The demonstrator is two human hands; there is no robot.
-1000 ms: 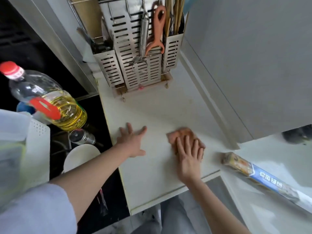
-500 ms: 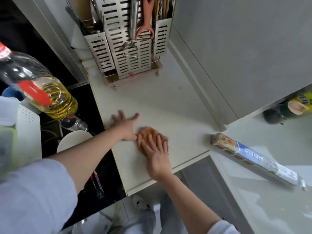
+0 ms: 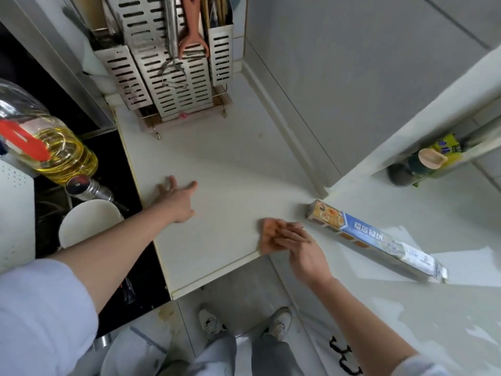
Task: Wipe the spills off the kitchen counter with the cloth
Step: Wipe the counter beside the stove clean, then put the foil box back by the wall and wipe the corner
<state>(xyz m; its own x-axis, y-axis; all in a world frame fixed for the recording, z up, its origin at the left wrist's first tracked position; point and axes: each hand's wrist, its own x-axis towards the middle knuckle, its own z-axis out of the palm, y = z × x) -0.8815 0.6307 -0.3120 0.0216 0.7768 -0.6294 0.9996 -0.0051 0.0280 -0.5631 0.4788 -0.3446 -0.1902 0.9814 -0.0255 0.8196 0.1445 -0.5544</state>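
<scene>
smooth white counter (image 3: 230, 169): right hand (image 3: 303, 248) presses crumpled orange cloth (image 3: 271, 234), left hand (image 3: 176, 199) flat, grip open.

Two hands (image 3: 176, 202) (image 3: 303, 251), one cloth (image 3: 269, 234), one foil box (image 3: 374, 240), one oil bottle (image 3: 46, 142), one utensil rack (image 3: 168, 66), two shoes (image 3: 211, 321) (image 3: 279, 320).

My pale kitchen counter (image 3: 230, 169) fills the middle of the frame. At its top edge stands the slotted metal utensil rack (image 3: 168, 74). My left hand (image 3: 177, 200) lies flat at centre-left; the orange cloth (image 3: 269, 234) sits under my right hand (image 3: 303, 248) at the front edge — a foil box (image 3: 374, 237) lies lower right, just beside.
</scene>
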